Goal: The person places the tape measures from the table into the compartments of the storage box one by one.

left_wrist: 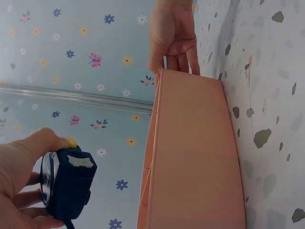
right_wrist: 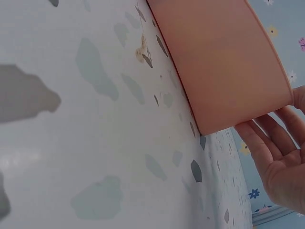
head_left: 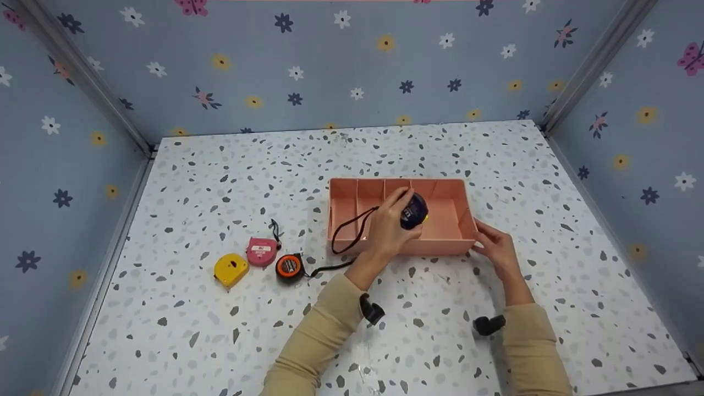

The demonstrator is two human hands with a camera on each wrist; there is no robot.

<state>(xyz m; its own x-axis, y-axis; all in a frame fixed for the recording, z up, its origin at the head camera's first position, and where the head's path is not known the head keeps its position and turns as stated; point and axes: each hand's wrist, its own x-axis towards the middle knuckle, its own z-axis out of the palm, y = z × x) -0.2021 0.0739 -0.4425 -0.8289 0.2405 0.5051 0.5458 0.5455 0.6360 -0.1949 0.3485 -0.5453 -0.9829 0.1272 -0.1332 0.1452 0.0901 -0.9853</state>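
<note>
My left hand (head_left: 385,225) grips a dark blue tape measure (head_left: 413,212) above the pink divided box (head_left: 404,247). A black wrist strap (head_left: 335,234) hangs from that tape measure in a loop over the box's left compartments. In the left wrist view the tape measure (left_wrist: 71,183) shows its dark side and a yellow part under the thumb. My right hand (head_left: 498,247) holds the box's right end, with fingers (right_wrist: 259,143) against the outside of the end wall and a digit at the rim.
Left of the box lie a yellow tape measure (head_left: 231,269), a pink tape measure (head_left: 262,252) with a short cord, and a black and orange tape measure (head_left: 290,267) whose strap runs toward my left wrist. Flower-patterned walls (head_left: 330,66) enclose the speckled table (head_left: 220,341).
</note>
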